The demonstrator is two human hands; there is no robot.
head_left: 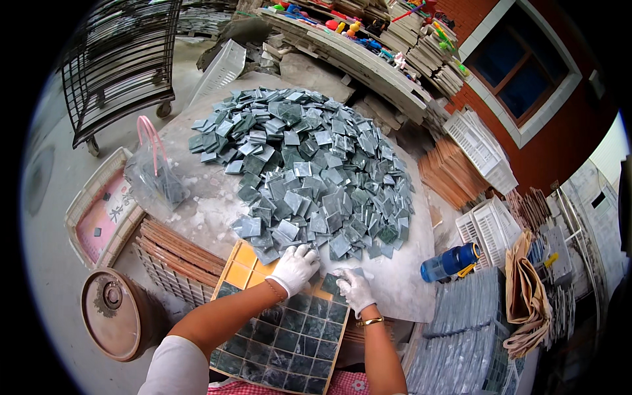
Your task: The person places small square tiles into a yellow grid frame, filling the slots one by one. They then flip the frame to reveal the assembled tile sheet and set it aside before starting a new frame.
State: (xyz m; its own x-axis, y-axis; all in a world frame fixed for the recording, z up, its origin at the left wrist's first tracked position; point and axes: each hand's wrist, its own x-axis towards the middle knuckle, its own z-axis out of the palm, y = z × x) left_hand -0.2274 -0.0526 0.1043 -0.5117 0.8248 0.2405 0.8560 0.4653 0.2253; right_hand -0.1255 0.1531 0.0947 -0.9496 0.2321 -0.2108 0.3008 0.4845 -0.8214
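My left hand, in a white glove, reaches over the far part of a gridded tray, beside the near edge of a heap of square grey-green stone tiles. Its fingers are bent downward, and whatever lies under their tips is hidden. On the right, my gloved right hand is closed at the tray's far right corner, with a dark stone tile at its fingertips. Dark green tiles fill the nearer rows of the tray. Bare yellow cells show at its far left.
Stacked brown trays and a lidded drum stand left. A clear bag with pink handles lies beside the heap. At right are a blue bottle, stacked tile sheets and white crates. A wire cart stands far left.
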